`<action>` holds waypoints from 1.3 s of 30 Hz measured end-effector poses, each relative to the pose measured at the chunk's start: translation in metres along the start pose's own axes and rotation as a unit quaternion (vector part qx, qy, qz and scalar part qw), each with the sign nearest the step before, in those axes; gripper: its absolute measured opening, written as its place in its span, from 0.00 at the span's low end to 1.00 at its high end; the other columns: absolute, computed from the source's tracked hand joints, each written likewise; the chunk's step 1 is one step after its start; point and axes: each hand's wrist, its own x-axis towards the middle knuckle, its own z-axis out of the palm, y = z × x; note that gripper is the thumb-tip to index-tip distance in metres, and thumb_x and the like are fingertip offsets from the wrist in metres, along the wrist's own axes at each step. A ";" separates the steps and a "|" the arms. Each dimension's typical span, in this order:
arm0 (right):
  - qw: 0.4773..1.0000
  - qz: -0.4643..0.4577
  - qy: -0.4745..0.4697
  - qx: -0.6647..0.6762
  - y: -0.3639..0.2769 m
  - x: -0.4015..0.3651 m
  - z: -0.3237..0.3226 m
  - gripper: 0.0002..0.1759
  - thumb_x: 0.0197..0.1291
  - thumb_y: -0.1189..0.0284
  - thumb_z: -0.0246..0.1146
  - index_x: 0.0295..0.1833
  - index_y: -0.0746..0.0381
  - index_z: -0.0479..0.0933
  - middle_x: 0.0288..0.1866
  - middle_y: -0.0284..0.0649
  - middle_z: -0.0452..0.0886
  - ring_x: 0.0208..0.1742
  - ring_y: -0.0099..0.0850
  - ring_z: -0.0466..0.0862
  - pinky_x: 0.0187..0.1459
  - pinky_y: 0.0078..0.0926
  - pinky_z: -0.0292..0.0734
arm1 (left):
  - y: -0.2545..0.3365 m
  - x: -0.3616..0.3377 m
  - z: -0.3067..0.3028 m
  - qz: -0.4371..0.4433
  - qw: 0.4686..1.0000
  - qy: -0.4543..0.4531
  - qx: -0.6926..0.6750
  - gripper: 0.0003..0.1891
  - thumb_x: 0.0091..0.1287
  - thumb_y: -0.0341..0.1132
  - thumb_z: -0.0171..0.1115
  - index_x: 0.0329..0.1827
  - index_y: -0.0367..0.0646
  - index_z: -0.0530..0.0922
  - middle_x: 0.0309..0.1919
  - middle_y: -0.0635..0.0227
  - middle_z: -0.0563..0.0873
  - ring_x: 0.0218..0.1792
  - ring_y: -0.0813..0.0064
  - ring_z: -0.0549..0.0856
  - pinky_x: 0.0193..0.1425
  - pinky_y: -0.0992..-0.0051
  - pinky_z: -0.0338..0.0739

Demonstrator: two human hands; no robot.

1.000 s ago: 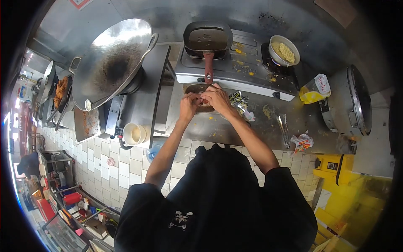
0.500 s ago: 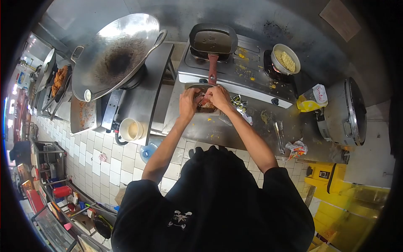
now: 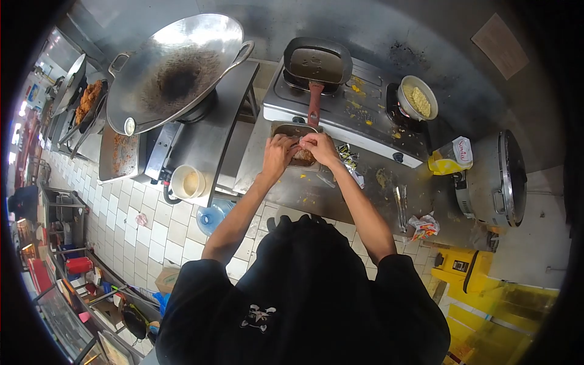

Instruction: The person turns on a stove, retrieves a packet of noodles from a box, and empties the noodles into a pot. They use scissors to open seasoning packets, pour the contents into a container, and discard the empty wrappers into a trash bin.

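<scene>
Both my hands meet over a small metal container (image 3: 317, 168) at the counter's edge, in front of the stove. My left hand (image 3: 279, 156) has its fingers bent together over the container's left side. From the right, my right hand (image 3: 320, 148) pinches close to the left fingertips. What lies between the fingers is too small to make out. Brownish food (image 3: 302, 156) shows inside the container below the hands. Just behind, the red handle (image 3: 315, 103) of a square pan (image 3: 317, 61) points toward the container. Crumpled shiny wrappers (image 3: 348, 159) lie right of it.
A big wok (image 3: 176, 79) stands at the left, a white tub (image 3: 188, 182) below it. On the stove (image 3: 371, 115) sits a pot of noodles (image 3: 420, 100). Tongs (image 3: 401, 207), a yellow pouch (image 3: 451, 157) and a large round cooker (image 3: 490, 182) are at the right.
The view has shifted slightly. My fingers have moved closer together at the container's top, and more of the food below them shows.
</scene>
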 end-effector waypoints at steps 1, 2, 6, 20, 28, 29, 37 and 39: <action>1.000 -0.012 0.011 -0.002 -0.004 -0.002 -0.002 0.10 0.58 0.66 0.69 0.40 0.60 0.85 0.34 0.40 0.86 0.34 0.31 0.84 0.40 0.29 0.77 | 0.000 0.000 0.000 0.001 1.000 0.000 -0.014 0.13 0.59 0.40 0.69 0.44 0.43 0.84 0.39 0.69 0.86 0.47 0.66 0.80 0.49 0.66 0.69; 0.999 -0.025 0.021 -0.004 -0.007 -0.005 -0.004 0.10 0.58 0.66 0.69 0.40 0.60 0.85 0.33 0.40 0.86 0.34 0.32 0.83 0.40 0.30 0.76 | 0.000 0.001 0.000 0.002 1.000 0.000 -0.028 0.12 0.60 0.39 0.68 0.43 0.43 0.83 0.38 0.68 0.86 0.46 0.65 0.80 0.48 0.65 0.69; 0.998 -0.044 0.035 -0.041 -0.012 -0.007 -0.007 0.10 0.56 0.66 0.70 0.39 0.61 0.85 0.31 0.41 0.84 0.38 0.35 0.83 0.44 0.33 0.77 | -0.001 0.002 0.002 0.005 0.999 -0.034 -0.034 0.09 0.64 0.36 0.65 0.41 0.42 0.81 0.35 0.67 0.84 0.44 0.63 0.79 0.49 0.64 0.69; 0.962 -0.104 -0.132 -0.217 -0.026 0.016 -0.023 0.07 0.54 0.75 0.66 0.35 0.68 0.79 0.34 0.54 0.82 0.40 0.50 0.84 0.40 0.44 0.77 | -0.011 0.007 0.008 0.031 0.994 -0.100 -0.011 0.11 0.63 0.42 0.65 0.41 0.45 0.82 0.35 0.68 0.84 0.46 0.65 0.78 0.52 0.65 0.67; 0.989 -0.023 -0.008 -0.144 0.005 0.013 -0.022 0.08 0.55 0.72 0.68 0.36 0.67 0.82 0.32 0.50 0.85 0.35 0.42 0.86 0.40 0.35 0.79 | 0.026 -0.018 0.023 -0.348 0.848 0.118 -0.383 0.14 0.67 0.44 0.65 0.44 0.43 0.82 0.41 0.69 0.86 0.41 0.75 0.84 0.44 0.72 0.77; 0.994 0.015 -0.007 -0.110 0.010 0.014 -0.022 0.08 0.55 0.71 0.69 0.36 0.65 0.83 0.34 0.49 0.86 0.36 0.40 0.87 0.41 0.34 0.79 | 0.032 -0.028 0.032 -0.449 0.737 0.080 -0.499 0.14 0.68 0.44 0.64 0.46 0.43 0.82 0.43 0.69 0.86 0.42 0.76 0.84 0.44 0.72 0.78; 0.972 0.220 -0.068 0.048 -0.016 0.003 -0.032 0.10 0.52 0.72 0.70 0.37 0.66 0.85 0.32 0.34 0.85 0.33 0.23 0.82 0.38 0.21 0.76 | 0.098 -0.006 0.045 -0.564 0.327 0.163 -0.741 0.12 0.72 0.41 0.60 0.52 0.45 0.80 0.45 0.72 0.86 0.44 0.78 0.86 0.49 0.74 0.81; 0.969 0.232 -0.063 0.059 -0.015 0.002 -0.031 0.10 0.51 0.71 0.70 0.37 0.66 0.85 0.32 0.35 0.86 0.32 0.23 0.82 0.36 0.22 0.76 | 0.099 -0.005 0.045 -0.576 0.318 0.177 -0.732 0.11 0.72 0.39 0.61 0.51 0.44 0.81 0.44 0.72 0.86 0.44 0.79 0.86 0.49 0.76 0.81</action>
